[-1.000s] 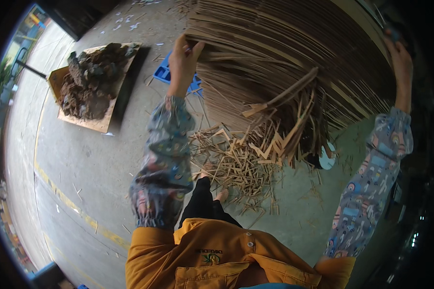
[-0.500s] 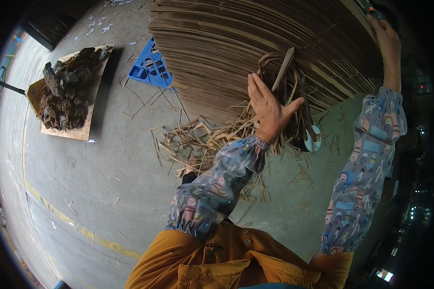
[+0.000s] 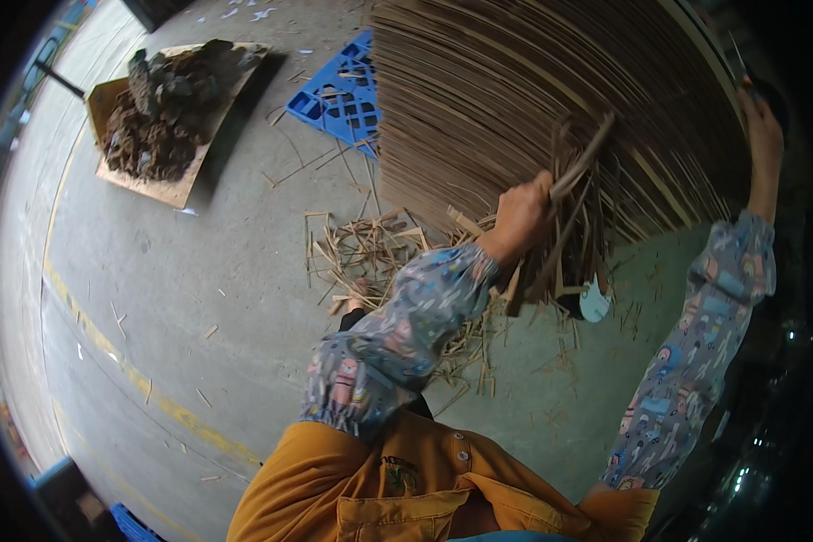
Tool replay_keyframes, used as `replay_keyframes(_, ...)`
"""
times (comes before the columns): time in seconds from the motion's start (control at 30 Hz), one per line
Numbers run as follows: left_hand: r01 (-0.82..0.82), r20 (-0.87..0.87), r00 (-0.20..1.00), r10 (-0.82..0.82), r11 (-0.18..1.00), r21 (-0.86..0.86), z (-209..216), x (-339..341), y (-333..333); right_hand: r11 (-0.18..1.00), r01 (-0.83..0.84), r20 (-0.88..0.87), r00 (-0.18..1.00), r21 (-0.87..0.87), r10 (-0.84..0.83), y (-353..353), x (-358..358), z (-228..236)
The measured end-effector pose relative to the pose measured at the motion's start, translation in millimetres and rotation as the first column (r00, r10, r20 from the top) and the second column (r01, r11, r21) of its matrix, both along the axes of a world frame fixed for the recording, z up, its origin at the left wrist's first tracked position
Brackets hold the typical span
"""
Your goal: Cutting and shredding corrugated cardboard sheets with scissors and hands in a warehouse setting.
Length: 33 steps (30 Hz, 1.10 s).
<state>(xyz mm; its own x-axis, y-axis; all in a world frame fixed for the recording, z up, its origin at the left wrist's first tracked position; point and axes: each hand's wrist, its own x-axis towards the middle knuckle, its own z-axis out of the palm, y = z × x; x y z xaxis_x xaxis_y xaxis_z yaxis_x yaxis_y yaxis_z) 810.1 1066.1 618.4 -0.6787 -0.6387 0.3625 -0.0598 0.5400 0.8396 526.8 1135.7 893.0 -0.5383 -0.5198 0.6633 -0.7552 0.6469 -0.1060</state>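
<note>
A tall stack of brown cardboard sheets [image 3: 488,108] fills the upper middle, its layered edges facing me. My left hand [image 3: 522,213] is closed around a bunch of torn cardboard strips [image 3: 585,163] at the near side of the stack. More strips hang below that hand, some blurred. Out at the far right corner of the stack, my right hand [image 3: 761,131] grips a knife [image 3: 739,60] with a thin blade pointing up and an orange part on its handle. Loose cardboard scraps [image 3: 370,248] lie in a tangled heap on the floor, left of my left hand.
A blue plastic pallet [image 3: 334,95] juts out beneath the stack's left side. Farther left, a flat board [image 3: 167,190] carries a pile of brown and grey lumps [image 3: 158,117]. A pale round disc [image 3: 594,302] shows near the hanging strips. Yellow floor line [image 3: 144,388] runs at left.
My left hand has gone from spread fingers against the strips to closed around them. The right hand still holds the knife, whose blade now shows. The view has shifted, moving the surroundings rightward.
</note>
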Motion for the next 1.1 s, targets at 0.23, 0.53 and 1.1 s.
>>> replay_keyframes(0.23, 0.27, 0.533, 0.805, -0.26, 0.961, 0.062, -76, 171, -23, 0.995, 0.083, -0.077, 0.994, 0.061, -0.078, 12, -19, 20)
replay_keyframes(0.53, 0.39, 0.045, 0.917, -0.395, 0.916, 0.09, -72, 190, -251, 0.951, 0.26, 0.164, 0.944, 0.168, -0.287, 45, 2, 22)
replay_keyframes(1.1, 0.192, -0.433, 0.895, -0.107, 0.969, 0.156, -8, 90, -277, 0.927, 0.369, 0.34, 0.882, -0.063, -0.328, 62, 43, -1)
